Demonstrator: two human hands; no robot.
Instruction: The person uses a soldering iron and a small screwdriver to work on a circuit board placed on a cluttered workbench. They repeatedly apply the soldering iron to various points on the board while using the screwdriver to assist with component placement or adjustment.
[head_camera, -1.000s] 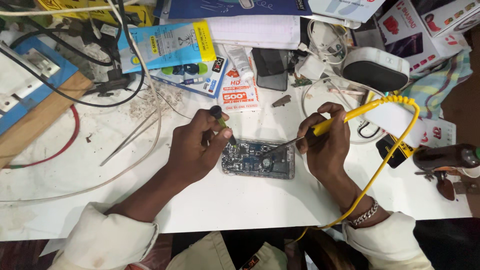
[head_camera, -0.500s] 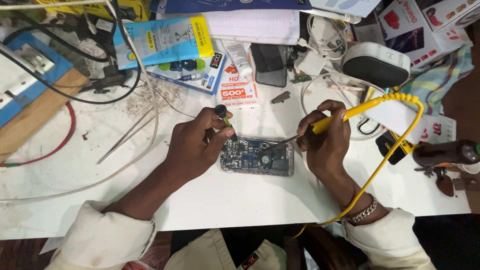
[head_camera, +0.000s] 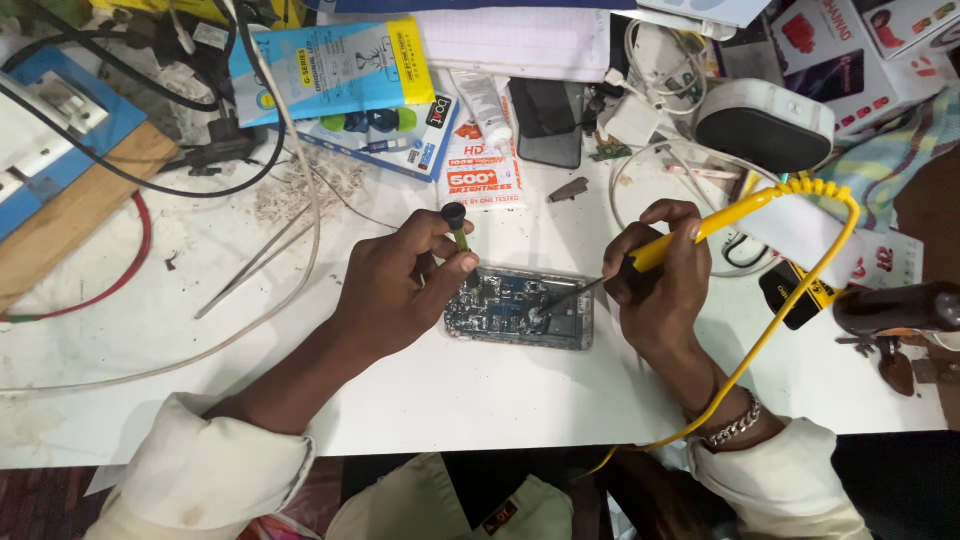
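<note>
The right hand (head_camera: 660, 290) still grips the yellow soldering iron (head_camera: 690, 235), tip on the opened phone (head_camera: 520, 318) near the desk's (head_camera: 500, 400) front edge; the left hand (head_camera: 400, 290) keeps pinching a small screwdriver (head_camera: 458, 232), both barely shifted.

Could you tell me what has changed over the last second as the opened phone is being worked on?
Very little. The right hand keeps the yellow soldering iron tip on the opened phone, and the left hand still grips the small dark-capped tool at the phone's left end. The tweezers and cables lie where they did.
</note>
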